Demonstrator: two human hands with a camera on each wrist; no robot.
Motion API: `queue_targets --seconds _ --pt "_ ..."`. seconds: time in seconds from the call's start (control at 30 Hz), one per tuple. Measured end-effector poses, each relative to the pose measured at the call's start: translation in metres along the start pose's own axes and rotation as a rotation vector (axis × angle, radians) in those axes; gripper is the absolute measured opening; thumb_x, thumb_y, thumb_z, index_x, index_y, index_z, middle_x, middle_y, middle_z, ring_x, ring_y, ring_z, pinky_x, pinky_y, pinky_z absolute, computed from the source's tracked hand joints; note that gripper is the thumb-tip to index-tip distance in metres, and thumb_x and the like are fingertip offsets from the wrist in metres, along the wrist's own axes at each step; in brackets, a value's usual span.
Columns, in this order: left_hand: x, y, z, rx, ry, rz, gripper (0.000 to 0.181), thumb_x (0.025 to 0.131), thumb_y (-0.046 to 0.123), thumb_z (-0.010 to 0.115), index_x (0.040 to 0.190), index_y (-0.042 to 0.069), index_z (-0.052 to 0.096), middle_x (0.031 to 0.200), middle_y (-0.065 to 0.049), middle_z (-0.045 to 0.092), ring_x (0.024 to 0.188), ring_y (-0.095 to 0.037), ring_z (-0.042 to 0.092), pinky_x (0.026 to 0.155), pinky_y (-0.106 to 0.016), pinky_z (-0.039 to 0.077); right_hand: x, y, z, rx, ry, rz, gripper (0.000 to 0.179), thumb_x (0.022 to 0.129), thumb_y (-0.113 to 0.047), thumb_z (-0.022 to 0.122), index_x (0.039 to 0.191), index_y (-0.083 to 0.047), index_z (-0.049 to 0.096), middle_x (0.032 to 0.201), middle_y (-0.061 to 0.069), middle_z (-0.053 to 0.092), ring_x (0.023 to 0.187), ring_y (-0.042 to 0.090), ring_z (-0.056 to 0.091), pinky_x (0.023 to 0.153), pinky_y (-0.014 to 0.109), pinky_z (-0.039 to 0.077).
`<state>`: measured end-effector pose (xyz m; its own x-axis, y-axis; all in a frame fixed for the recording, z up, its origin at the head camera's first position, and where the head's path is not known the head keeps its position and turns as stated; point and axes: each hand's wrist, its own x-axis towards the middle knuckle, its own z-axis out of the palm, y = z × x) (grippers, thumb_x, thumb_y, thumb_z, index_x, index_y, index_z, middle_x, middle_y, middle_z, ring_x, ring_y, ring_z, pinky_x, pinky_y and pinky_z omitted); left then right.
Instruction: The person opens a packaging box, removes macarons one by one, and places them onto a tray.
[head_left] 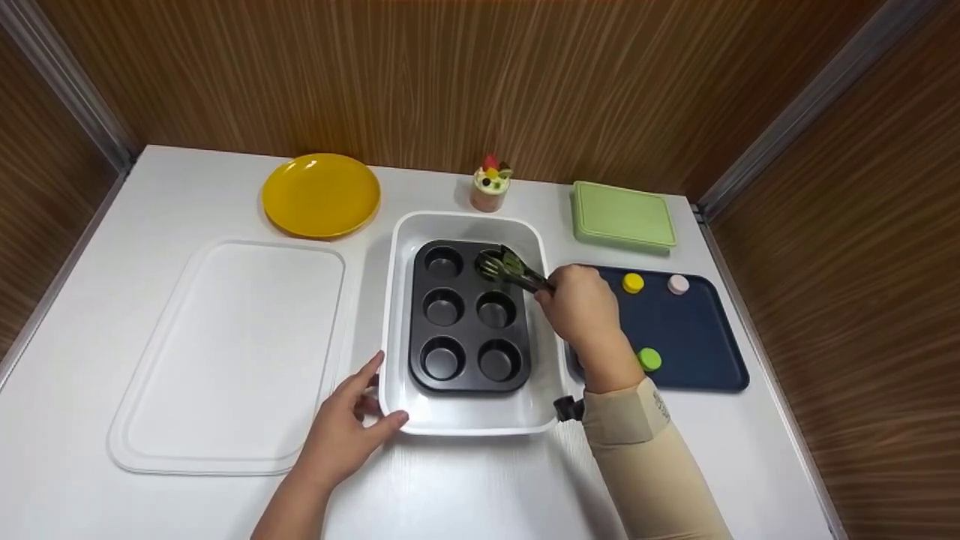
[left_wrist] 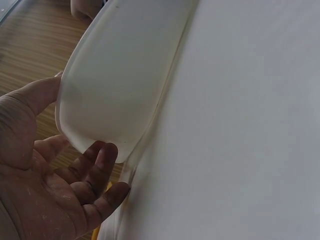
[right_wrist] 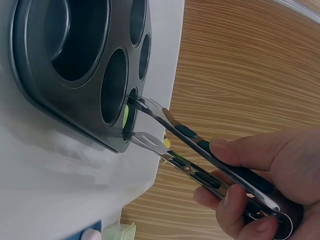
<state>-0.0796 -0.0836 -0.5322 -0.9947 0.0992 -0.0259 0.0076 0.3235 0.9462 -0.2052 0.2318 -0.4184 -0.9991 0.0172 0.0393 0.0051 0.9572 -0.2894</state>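
My right hand (head_left: 583, 304) grips a pair of black-and-metal tongs (head_left: 531, 280), whose slotted tips reach into the far right cup of a dark six-cup muffin pan (head_left: 470, 315). In the right wrist view the tongs' arms stand apart, and a small bright green piece (right_wrist: 125, 116) shows in that cup between the tips; its kind cannot be made out. The pan lies inside a deep white rectangular container (head_left: 480, 417). With thumb on the rim and fingers along the outer wall, my left hand (head_left: 346, 427) holds the container's near left corner.
Left of the container lies a white lid (head_left: 232, 352), with a yellow plate (head_left: 321, 196) behind it. A dessert cup (head_left: 490, 191) stands at the back. On the right are a pale green box (head_left: 625, 215) and a navy tray (head_left: 690, 334) bearing several small coloured round pieces.
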Motion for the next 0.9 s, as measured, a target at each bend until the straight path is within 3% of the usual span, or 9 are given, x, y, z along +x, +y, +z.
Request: queue_targets --seconds 0.53,0.9 --pt "-0.0007 0.0012 0.0002 0.015 0.000 -0.008 0.086 0.085 0.016 0.090 0.160 0.012 0.048 0.130 -0.014 0.066 0.091 -0.016 0.066 0.083 -0.037 0.050 0.0010 -0.0031 0.0048 -0.064 0.008 -0.024 0.014 0.096 -0.019 0.077 0.085 -0.009 0.079 0.085 0.014 0.074 0.076 0.038 0.071 0.064 0.056 0.055" --pt "-0.0011 0.0028 0.0000 0.013 -0.001 -0.012 0.086 0.085 0.016 0.091 0.160 0.011 0.048 0.129 -0.014 0.066 0.091 -0.016 0.067 0.083 -0.037 0.050 -0.0043 -0.0035 0.0014 -0.031 0.061 -0.048 0.009 0.094 -0.015 0.078 0.089 -0.009 0.081 0.085 0.013 0.075 0.075 0.038 0.071 0.063 0.056 0.055"
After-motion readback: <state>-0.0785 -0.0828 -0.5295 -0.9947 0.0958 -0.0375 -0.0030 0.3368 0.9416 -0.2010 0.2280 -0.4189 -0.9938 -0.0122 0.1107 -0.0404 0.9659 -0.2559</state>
